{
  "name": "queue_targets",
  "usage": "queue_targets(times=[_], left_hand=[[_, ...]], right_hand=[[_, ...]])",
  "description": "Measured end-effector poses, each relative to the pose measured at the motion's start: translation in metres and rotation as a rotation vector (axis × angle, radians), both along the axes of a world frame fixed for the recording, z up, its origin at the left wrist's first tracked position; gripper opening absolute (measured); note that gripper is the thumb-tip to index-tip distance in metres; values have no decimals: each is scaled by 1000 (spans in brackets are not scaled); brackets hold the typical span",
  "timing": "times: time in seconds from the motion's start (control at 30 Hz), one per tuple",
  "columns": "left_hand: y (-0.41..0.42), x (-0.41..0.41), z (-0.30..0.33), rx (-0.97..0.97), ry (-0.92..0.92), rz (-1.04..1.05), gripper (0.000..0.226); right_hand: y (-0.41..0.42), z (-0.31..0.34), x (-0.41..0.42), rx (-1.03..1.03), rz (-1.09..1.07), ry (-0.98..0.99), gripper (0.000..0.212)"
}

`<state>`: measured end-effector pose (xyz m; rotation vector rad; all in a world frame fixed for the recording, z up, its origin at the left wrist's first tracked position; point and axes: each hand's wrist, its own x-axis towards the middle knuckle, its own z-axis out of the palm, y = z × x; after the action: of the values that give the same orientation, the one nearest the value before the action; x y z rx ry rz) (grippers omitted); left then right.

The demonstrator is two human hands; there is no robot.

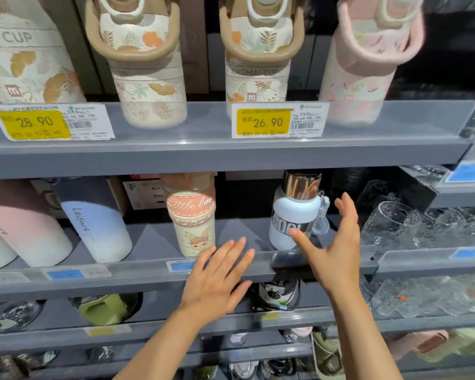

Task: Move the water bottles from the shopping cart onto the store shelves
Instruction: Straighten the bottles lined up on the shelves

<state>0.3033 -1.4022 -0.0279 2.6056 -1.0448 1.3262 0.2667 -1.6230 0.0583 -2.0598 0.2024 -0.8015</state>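
I see 2 bare hands in the middle of the frame, in front of grey store shelves. My left hand (217, 281) is flat with its fingers spread wide, and it holds nothing. It is in front of the front lip of the middle shelf (137, 278). My right hand (332, 250) is wide too, with straight fingers and the thumb stuck out. It holds nothing. Its thumb is right in front of the white bottle (294, 215), but I cannot tell if it touches.

The white bottle stands up straight on the middle shelf, a bit right of the center of the frame. It has a shiny silver cap and dark letters on its side. To its left, well apart, stands a small cream cup with a pink lid (191, 218) and a bunny on it. At the left of that shelf a blue and white bottle (99, 229) and a pink bottle (25, 234) lean over.

On the top shelf (203, 154) stand 4 tall leafy and pink bottles. 2 yellow price tags (263, 122) read 28.90 and 26.90. Clear glasses (395, 223) sit at the right.
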Motion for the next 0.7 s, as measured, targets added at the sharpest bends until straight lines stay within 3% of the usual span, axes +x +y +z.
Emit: queue_targets(times=[0.2,0.43,0.7], left_hand=[[-3,7,-6,5,-111,17,59],[-4,9,-8,15,-153,33,58],[-4,10,-10,7,-159,22,60]], right_hand=[[-1,-1,14,82,105,75,106],[22,-6,22,60,-36,25,100],[23,-1,23,43,-9,40,111]])
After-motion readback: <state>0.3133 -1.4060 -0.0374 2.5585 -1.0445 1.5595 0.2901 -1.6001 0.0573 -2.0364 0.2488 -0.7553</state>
